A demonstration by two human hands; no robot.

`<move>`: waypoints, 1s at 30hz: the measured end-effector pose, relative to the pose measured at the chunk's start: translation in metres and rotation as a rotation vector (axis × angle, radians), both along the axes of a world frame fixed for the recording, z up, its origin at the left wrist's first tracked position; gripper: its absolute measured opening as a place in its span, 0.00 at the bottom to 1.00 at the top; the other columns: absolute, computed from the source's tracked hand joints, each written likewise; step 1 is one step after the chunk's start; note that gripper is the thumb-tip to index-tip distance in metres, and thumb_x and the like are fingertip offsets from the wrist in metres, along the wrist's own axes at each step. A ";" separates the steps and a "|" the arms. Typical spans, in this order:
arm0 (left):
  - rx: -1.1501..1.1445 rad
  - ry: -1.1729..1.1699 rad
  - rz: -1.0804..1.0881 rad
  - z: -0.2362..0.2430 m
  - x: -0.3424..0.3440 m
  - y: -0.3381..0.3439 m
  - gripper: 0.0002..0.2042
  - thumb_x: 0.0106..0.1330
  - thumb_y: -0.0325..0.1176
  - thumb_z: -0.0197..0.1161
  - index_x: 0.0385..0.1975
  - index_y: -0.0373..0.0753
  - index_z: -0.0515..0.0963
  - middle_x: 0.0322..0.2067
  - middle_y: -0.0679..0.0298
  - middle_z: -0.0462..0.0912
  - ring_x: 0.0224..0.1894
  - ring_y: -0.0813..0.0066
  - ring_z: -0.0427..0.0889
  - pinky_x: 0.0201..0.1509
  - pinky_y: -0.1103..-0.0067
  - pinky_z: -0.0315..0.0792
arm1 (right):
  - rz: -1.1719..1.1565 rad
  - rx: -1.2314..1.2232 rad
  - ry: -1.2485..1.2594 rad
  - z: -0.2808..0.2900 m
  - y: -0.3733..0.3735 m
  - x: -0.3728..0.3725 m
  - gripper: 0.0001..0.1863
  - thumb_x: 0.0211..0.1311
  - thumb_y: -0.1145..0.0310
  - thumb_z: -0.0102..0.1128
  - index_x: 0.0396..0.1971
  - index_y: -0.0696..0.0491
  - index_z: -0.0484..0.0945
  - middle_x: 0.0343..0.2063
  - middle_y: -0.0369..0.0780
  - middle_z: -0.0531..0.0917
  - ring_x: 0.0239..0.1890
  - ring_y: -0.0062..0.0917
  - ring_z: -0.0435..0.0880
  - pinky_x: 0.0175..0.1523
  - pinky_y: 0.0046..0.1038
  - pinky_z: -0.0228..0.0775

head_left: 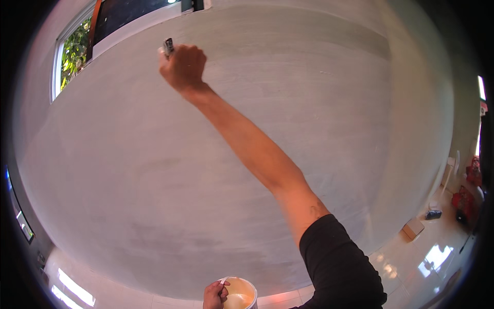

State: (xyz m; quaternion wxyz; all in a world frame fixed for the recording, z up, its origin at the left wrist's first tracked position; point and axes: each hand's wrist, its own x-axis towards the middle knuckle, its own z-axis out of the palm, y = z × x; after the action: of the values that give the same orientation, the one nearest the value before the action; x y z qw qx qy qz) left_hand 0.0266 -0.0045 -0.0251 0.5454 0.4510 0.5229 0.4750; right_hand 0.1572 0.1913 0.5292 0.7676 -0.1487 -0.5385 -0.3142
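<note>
My right arm is stretched up across a grey wall (206, 206). Closed in a fist, my right hand (185, 67) is at the upper left of the wall. It grips what looks like a paintbrush (168, 46); only a dark piece sticks out beside the thumb, and the rest is hidden by the hand. At the bottom edge, my left hand (215, 295) holds a white bucket (252, 289) by its rim or handle. Cream-coloured liquid (239, 299) sits inside the bucket, whose lower part is cut off by the frame.
A window (76, 56) with plants outside and a dark opening with a pale ledge (139, 28) border the wall at upper left. A cardboard box (412, 229), a dark blue item (433, 214) and red things (463, 203) lie on shiny floor tiles (401, 268) at right.
</note>
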 end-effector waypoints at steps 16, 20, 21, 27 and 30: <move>0.214 0.630 0.029 0.033 0.067 -0.017 0.11 0.65 0.34 0.55 0.42 0.37 0.79 0.30 0.51 0.79 0.32 0.59 0.76 0.37 0.66 0.69 | -0.201 -0.260 0.425 0.000 0.004 0.447 0.19 0.40 0.52 0.68 0.12 0.55 0.81 0.14 0.43 0.82 0.24 0.38 0.84 0.34 0.38 0.74; 0.305 0.619 0.023 0.020 0.080 -0.010 0.11 0.66 0.35 0.55 0.42 0.38 0.80 0.31 0.52 0.80 0.32 0.54 0.76 0.36 0.63 0.68 | -0.568 -0.246 0.586 -0.009 -0.030 0.504 0.19 0.44 0.52 0.66 0.16 0.55 0.83 0.17 0.44 0.83 0.24 0.42 0.83 0.33 0.41 0.74; 0.224 0.567 0.011 0.020 0.083 -0.012 0.11 0.66 0.35 0.55 0.43 0.39 0.80 0.33 0.51 0.80 0.34 0.53 0.76 0.38 0.62 0.69 | -0.666 -0.255 0.586 -0.012 -0.043 0.500 0.18 0.46 0.53 0.64 0.17 0.55 0.83 0.18 0.45 0.83 0.23 0.43 0.83 0.32 0.42 0.74; 0.182 0.576 -0.054 0.029 0.112 -0.010 0.13 0.66 0.35 0.55 0.47 0.43 0.80 0.42 0.51 0.80 0.44 0.51 0.76 0.49 0.62 0.69 | -0.828 -0.111 0.336 -0.001 -0.012 0.426 0.12 0.48 0.61 0.58 0.17 0.54 0.83 0.16 0.46 0.81 0.20 0.40 0.82 0.24 0.39 0.72; 0.172 0.582 -0.052 0.032 0.121 -0.013 0.13 0.66 0.34 0.55 0.48 0.43 0.79 0.44 0.50 0.80 0.46 0.52 0.76 0.52 0.62 0.68 | -0.565 0.004 0.088 -0.008 -0.005 0.336 0.09 0.46 0.67 0.57 0.13 0.54 0.79 0.13 0.45 0.79 0.16 0.37 0.81 0.22 0.37 0.70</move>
State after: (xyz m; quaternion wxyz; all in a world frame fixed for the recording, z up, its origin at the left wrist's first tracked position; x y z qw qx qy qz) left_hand 0.1475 -0.0176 0.0072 0.3446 0.6259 0.6032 0.3543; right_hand 0.4927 0.1859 0.5216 0.6726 -0.3048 -0.4410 -0.5102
